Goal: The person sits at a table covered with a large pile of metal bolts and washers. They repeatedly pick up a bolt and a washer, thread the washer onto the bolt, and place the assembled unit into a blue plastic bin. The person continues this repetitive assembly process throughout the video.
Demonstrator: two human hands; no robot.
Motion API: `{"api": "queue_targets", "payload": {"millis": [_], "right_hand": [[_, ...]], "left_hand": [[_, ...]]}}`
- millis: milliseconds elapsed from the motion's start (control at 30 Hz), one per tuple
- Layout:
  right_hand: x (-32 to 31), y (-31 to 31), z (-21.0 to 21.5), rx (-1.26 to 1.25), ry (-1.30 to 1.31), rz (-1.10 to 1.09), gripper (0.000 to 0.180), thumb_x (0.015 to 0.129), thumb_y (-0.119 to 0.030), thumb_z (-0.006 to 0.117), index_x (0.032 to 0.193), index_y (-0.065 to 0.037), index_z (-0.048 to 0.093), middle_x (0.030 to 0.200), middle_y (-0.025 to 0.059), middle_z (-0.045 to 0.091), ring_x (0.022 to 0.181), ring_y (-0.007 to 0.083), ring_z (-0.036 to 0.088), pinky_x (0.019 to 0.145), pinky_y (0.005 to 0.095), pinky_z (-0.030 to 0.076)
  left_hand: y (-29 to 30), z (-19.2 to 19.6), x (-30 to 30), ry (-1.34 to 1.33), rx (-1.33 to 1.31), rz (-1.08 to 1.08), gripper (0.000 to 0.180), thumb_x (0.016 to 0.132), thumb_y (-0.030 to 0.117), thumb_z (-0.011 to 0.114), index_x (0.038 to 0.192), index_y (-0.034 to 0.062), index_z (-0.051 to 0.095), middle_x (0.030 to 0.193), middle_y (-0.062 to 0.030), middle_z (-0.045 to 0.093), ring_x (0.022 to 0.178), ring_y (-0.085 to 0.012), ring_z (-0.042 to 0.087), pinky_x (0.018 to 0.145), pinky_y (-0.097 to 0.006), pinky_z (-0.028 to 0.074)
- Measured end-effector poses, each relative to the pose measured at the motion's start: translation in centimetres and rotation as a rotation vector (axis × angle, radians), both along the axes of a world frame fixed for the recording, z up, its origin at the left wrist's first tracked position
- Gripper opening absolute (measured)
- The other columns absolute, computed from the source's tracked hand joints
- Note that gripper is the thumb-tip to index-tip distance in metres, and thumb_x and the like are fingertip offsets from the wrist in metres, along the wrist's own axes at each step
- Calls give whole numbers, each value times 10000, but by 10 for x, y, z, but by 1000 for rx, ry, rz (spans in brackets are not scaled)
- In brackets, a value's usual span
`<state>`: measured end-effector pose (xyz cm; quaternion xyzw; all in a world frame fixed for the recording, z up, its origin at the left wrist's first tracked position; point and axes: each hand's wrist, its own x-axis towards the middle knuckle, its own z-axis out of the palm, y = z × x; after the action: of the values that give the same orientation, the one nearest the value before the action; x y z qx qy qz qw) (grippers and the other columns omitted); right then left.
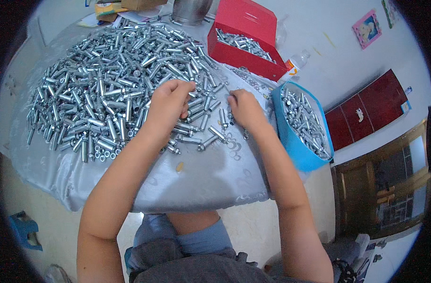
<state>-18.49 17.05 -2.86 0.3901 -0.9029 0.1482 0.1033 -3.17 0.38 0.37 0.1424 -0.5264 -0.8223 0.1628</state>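
Observation:
A large heap of silver expansion bolts (107, 89) covers the left and far part of the table. My left hand (169, 104) is closed at the heap's right edge, thumb and fingers pinched together; whatever sits in them is hidden. Just to its right my right hand (246, 109) is curled with its fingertips pointing down and left, and what it grips, if anything, cannot be made out. Between and below the hands lie a few loose bolts (218, 134) on the cloth. Several loose nuts (102, 155) lie at the heap's near edge.
A blue container (298, 162) full of bolts stands right of my right forearm. Behind it are an open red box (246, 61) with more metal parts and a plastic bottle (296, 63). A metal pot (191, 12) stands at the back. A shiny grey tablecloth (201, 188) drapes over the near edge.

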Motion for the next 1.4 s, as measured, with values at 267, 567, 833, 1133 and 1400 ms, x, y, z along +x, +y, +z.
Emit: {"api": "queue_targets", "payload": {"millis": [267, 567, 833, 1133, 1400], "right_hand": [[77, 38, -9, -77, -34, 108, 446, 868, -254, 460, 1181, 61, 415, 1191, 271, 447, 1137, 386, 408, 972, 430, 303], [100, 53, -2, -74, -53, 66, 451, 863, -228, 479, 1198, 64, 400, 1220, 259, 426, 1136, 377, 413, 961, 415, 321], [64, 65, 15, -264, 55, -75, 284, 845, -143, 466, 1046, 46, 533, 1141, 258, 474, 1043, 375, 476, 903, 416, 375], [-40, 25, -13, -138, -62, -356, 276, 795, -72, 461, 1035, 17, 563, 1103, 251, 502, 1018, 363, 487, 885, 426, 390], [-35, -9, -12, -257, 82, -33, 278, 802, -130, 497, 1046, -42, 598, 1053, 193, 555, 1054, 356, 477, 894, 414, 387]], "left_hand": [[-1, -1, -2, -9, -49, 7, 159, 820, 217, 538, 774, 65, 525, 574, 46, 352, 478, -55, 316, 439, -221, 272], [-2, -5, -3, -33, -77, 5, 176, 829, 230, 530, 780, 62, 511, 568, 54, 332, 482, -56, 319, 445, -219, 275], [-3, -5, -4, -34, -91, 9, 178, 824, 229, 529, 801, 53, 512, 568, 48, 327, 490, -61, 319, 451, -219, 270], [-17, -9, -8, 1, -13, 66, 165, 819, 216, 541, 792, 53, 534, 566, 55, 341, 471, -47, 307, 432, -210, 261], [-14, -4, -8, 26, 9, 95, 178, 813, 214, 549, 794, 38, 538, 587, 40, 358, 479, -50, 321, 439, -212, 278]]}}
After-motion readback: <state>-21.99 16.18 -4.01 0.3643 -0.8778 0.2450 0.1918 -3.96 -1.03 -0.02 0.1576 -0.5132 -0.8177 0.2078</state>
